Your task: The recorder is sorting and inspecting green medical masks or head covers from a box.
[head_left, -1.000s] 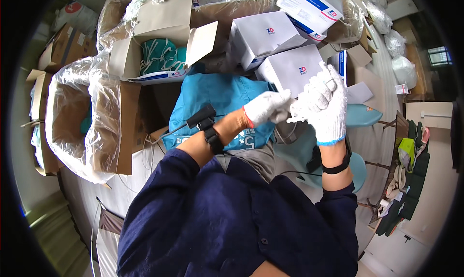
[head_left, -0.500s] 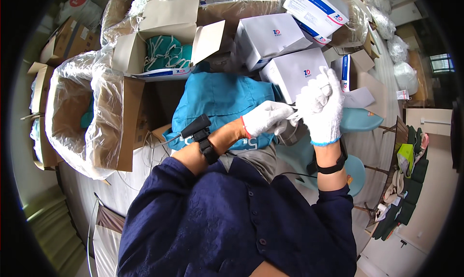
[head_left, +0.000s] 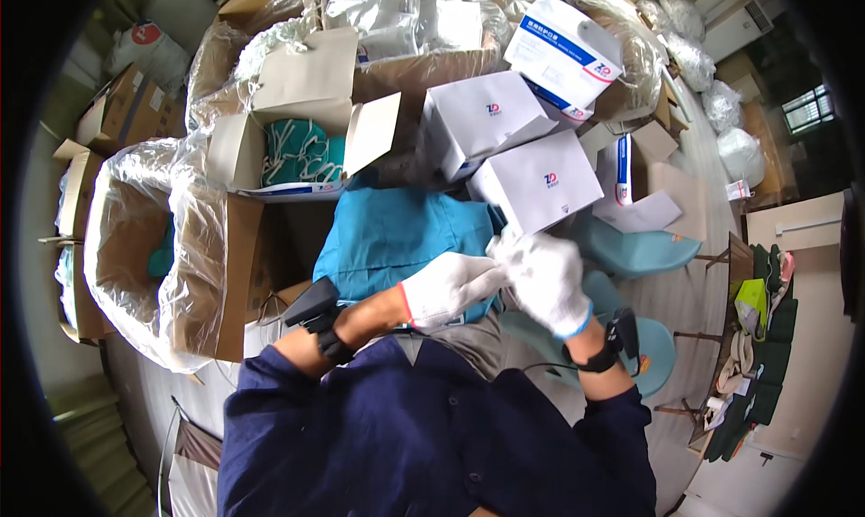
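My left hand point(head_left: 455, 289), in a white knit glove with a red cuff, has its fingers pressed together. Its fingertips meet my right hand point(head_left: 545, 283), which wears a white glove with a blue cuff and is smeared by motion. Anything pinched between them is too small or hidden to make out. Both hands are above my lap, by a blue cloth point(head_left: 405, 237) spread there. Just beyond the right hand stands a closed white box point(head_left: 541, 179), with another white box point(head_left: 482, 120) behind it.
At the left, an open box point(head_left: 236, 152) holds green masks point(head_left: 302, 152) with white straps. A plastic-lined carton point(head_left: 243, 283) stands nearer. A blue-and-white box point(head_left: 563, 53) lies at the back. To the right are an opened box point(head_left: 623, 170) and blue chairs point(head_left: 649, 251).
Both hands have come down toward my lap and slightly left, still together. My right hand has tipped from upright to leaning left. The whole view has shifted a little.
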{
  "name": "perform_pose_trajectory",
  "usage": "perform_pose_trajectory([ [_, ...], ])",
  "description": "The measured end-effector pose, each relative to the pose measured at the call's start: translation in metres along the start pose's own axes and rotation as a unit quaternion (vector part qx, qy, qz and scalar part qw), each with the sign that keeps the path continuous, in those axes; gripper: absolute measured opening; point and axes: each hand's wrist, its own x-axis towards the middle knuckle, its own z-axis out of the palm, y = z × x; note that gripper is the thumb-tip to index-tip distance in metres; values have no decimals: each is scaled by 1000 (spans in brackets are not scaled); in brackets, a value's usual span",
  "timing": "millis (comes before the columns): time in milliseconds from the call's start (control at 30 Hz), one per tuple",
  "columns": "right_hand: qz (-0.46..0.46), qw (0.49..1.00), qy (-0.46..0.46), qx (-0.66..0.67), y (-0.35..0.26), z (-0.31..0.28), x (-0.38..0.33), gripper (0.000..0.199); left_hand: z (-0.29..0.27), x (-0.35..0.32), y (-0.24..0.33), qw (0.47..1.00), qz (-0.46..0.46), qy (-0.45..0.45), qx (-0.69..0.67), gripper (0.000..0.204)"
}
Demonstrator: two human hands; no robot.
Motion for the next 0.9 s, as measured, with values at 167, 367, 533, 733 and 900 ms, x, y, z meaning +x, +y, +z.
perform_pose_trajectory([
  [167,-26,977,-208,-43,-42,-6,-12,26,4,-45,6,997,27,-77,-16,28],
  [367,-59,953,-298,1,-70,-35,-18,29,-6,-71,21,969,123,-209,-51,25],
  [533,-63,939,-338,-16,-68,-55,-12,25,-15,-79,31,968,122,-211,-67,26],
  [733,-210,862,-402,-227,-41,-87,-26,6,-78,-110,31,990,74,-124,0,29],
  [900,380,901,-194,-84,33,-109,-71,17,-137,-120,9,937,-212,254,-110,28],
])
